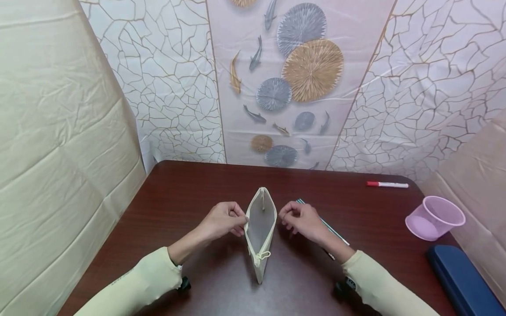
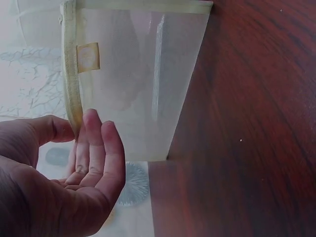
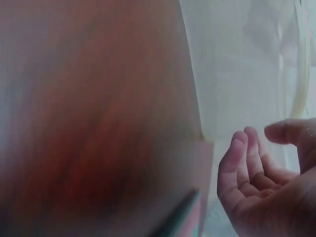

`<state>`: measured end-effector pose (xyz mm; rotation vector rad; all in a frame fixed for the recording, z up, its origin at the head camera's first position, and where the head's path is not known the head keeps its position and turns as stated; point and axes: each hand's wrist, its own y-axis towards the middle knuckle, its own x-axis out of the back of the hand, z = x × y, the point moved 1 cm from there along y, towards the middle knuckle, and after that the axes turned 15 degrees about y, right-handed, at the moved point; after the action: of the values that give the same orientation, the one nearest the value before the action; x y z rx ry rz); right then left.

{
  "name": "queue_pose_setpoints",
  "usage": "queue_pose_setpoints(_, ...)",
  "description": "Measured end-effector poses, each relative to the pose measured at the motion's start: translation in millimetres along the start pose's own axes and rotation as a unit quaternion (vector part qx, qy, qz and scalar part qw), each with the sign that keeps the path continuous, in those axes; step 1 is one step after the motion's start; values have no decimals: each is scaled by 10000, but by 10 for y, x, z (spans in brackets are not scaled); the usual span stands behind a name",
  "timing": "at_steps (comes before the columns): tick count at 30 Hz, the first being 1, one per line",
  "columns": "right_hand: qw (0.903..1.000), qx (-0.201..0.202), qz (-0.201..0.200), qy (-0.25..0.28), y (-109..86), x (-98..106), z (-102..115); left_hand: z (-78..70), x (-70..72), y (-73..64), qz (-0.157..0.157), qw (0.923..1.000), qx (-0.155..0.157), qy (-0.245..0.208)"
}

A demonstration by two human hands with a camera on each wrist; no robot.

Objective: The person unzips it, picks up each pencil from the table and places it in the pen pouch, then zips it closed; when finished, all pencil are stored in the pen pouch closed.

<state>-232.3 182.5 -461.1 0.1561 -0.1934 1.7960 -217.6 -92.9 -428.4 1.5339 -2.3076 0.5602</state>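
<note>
The dark bench (image 1: 213,285) bears a pouch (image 1: 262,226) standing upright, mouth gaping; the left hand (image 1: 223,219) pinches one side, apparently to keep it open; the right hand (image 1: 302,220), loosely curled and empty, hovers just beside the other side.

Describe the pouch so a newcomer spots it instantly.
On the dark brown table, look between the left hand and right hand. The pale-edged pouch stands there, mouth open upward. Unlike the round pink cup, its mouth is pointed at both ends.
</note>
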Motion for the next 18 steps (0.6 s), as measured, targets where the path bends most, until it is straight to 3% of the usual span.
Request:
queue_pose_setpoints(2,9992,134,-35,-367,19,114,9,0,-10,6,-82,9999,44,55)
queue_pose_setpoints(8,9961,293,-95,-828,16,410,68,-36,25,-11,-340,9990,139,244)
queue_pose_setpoints(13,9876,303,-248,-1518,-2,677,64,-48,90,-76,-468,9975,134,514)
queue_pose_setpoints(18,9798,78,-248,-1982,43,981,-57,-22,147,-96,-254,9980,281,510)
